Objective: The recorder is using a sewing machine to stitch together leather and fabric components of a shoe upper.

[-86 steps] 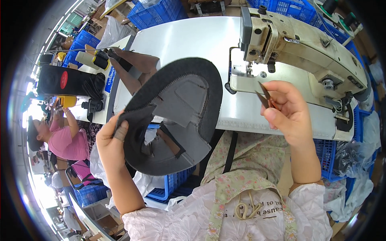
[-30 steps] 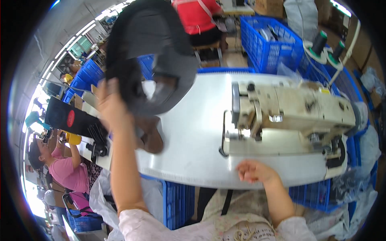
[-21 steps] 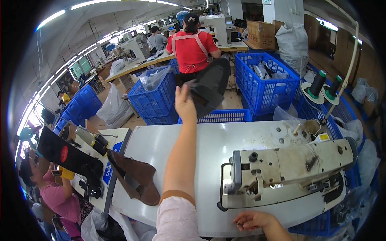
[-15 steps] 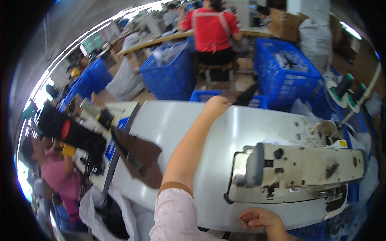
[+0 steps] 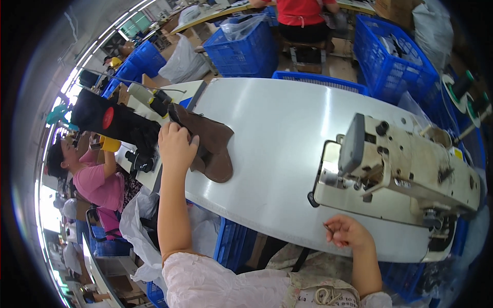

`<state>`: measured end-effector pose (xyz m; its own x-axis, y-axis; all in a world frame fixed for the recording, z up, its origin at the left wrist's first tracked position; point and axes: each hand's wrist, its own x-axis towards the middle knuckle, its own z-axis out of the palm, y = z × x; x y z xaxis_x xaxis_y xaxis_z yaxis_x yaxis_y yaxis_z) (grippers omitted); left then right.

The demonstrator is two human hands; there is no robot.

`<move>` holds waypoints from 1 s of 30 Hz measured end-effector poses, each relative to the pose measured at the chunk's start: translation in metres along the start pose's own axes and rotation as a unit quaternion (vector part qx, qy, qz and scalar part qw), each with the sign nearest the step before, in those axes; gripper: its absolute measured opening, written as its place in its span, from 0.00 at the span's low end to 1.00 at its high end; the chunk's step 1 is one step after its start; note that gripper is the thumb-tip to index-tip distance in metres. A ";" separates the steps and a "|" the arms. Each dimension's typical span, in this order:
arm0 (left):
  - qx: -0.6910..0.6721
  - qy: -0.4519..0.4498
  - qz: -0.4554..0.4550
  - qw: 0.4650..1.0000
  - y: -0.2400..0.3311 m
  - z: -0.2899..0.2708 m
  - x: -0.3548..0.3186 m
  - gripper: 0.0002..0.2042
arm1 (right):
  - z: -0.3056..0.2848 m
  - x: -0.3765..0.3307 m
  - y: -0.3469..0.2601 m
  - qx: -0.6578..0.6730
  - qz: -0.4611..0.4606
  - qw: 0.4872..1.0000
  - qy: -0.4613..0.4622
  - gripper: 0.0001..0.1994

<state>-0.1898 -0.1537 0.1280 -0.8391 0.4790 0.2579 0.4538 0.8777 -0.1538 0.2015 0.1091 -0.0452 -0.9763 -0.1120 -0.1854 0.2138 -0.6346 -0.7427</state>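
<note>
Brown leather-like shoe upper pieces lie in a small stack at the left end of the white table. My left hand is over their left edge, its fingers curled onto the brown material. Close to the table's near edge, in front of the sewing machine, my right hand is half closed. A tiny dark thing shows at its fingertips, too small to name. The right hand is apart from the machine.
A neighbouring machine with a black cover stands left of the table. Blue crates are beyond the far edge. A white plastic bag hangs near left. One person in pink sits at left, another in red ahead.
My left hand has come back from the far edge, where it held a dark piece over the blue crate, to the brown pieces at left. That dark piece is out of the hand. The view has shifted.
</note>
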 end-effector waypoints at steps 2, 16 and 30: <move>0.025 -0.016 0.082 0.996 -0.011 0.021 -0.017 0.16 | 0.002 -0.003 0.000 -0.022 0.004 0.999 0.029 0.25; 0.100 -0.037 0.334 0.936 -0.064 0.109 -0.002 0.49 | 0.031 -0.172 -0.005 -0.107 -0.119 0.975 0.154 0.23; 0.226 -0.103 0.334 0.909 -0.023 0.120 0.023 0.53 | -0.071 -0.303 -0.003 -0.527 -0.304 0.461 0.646 0.14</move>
<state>-0.2555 -0.1646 0.0230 -0.4805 0.8503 -0.2150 0.7532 0.2744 -0.5978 0.4995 0.1990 -0.0320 -0.1771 0.8222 0.5409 0.4779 0.5523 -0.6831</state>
